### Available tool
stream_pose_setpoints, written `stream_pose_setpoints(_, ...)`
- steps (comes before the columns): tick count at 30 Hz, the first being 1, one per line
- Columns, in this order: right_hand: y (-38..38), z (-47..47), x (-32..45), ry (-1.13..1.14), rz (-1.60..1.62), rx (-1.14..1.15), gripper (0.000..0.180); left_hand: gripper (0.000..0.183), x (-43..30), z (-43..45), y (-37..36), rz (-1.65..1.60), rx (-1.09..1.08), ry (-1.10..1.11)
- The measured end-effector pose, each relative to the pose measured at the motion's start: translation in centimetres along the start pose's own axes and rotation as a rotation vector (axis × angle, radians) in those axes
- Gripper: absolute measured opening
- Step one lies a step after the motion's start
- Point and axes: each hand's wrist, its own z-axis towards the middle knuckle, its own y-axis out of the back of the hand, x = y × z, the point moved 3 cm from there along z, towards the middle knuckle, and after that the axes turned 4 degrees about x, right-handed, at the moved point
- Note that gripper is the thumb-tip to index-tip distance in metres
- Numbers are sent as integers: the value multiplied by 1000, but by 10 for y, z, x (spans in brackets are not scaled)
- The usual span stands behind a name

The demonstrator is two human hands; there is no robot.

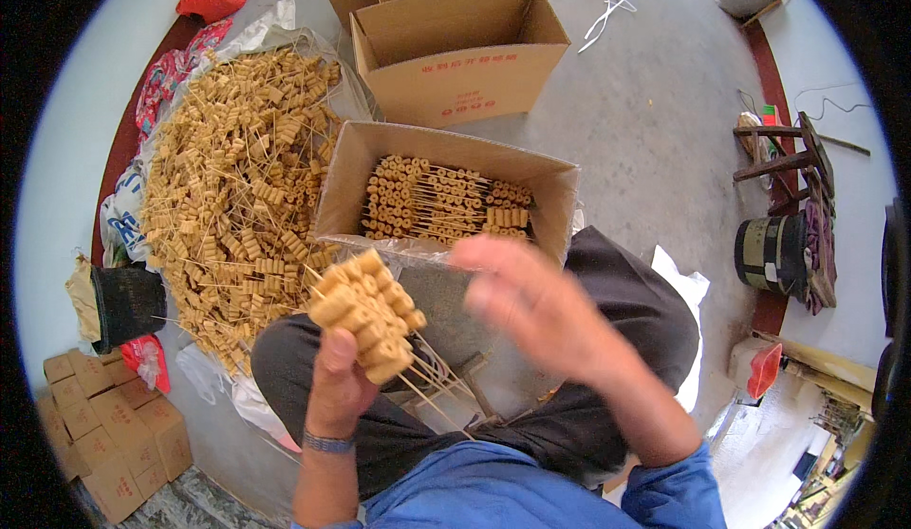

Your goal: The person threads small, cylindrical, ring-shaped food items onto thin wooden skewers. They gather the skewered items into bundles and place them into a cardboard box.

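My left hand (340,387) grips a bundle of skewers (366,312) threaded with tan, ring-shaped pieces that look like food. Their bare stick ends slant down towards my lap. My right hand (534,308), blurred by motion, is beside the bundle and over the near edge of an open cardboard box (548,194); nothing shows in its fingers. Inside that box, packed skewers (448,194) lie in rows, some with their round ends up and a few on their sides. To the left spreads a large heap of loose skewers (235,194) on plastic sheeting.
Open cardboard boxes (462,88) stand behind the packed one. White scissors-like tongs (603,22) lie on the floor. At left are a black bucket (132,308) and stacked cartons (117,429); at right, a wooden chair (783,155) and a dark drum-shaped container (772,255).
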Motion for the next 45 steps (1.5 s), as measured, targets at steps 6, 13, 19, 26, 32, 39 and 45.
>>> stream_pose_setpoints(6, 50, 92, -127, -463, -639, 138, 28, 95, -35, 50, 19, 116, -35, -99)
stream_pose_setpoints(13, 31, 114, -260, -898, -906, 311, 67, 82, -28, 40, 62, 94, -71, -114)
stream_pose_setpoints(19, 25, 118, -275, -992, -867, 487, 84, 104, -40, 42, 62, 118, -218, 94)
stream_pose_setpoints(26, 22, 104, -293, -875, -915, 480, 51, 99, -43, 42, 58, 164, -195, 72)
stream_pose_setpoints(32, 21, 85, -289, -684, -1000, 361, 44, 96, -42, 40, 51, 157, -156, 96)
stream_pose_setpoints(39, 9, 83, -255, -752, -899, 427, 46, 91, -36, 39, 44, 275, -147, 33)
stream_pose_setpoints(45, -3, 75, -271, -755, -1045, 438, 40, 96, -62, 60, 7, 502, 6, -59)
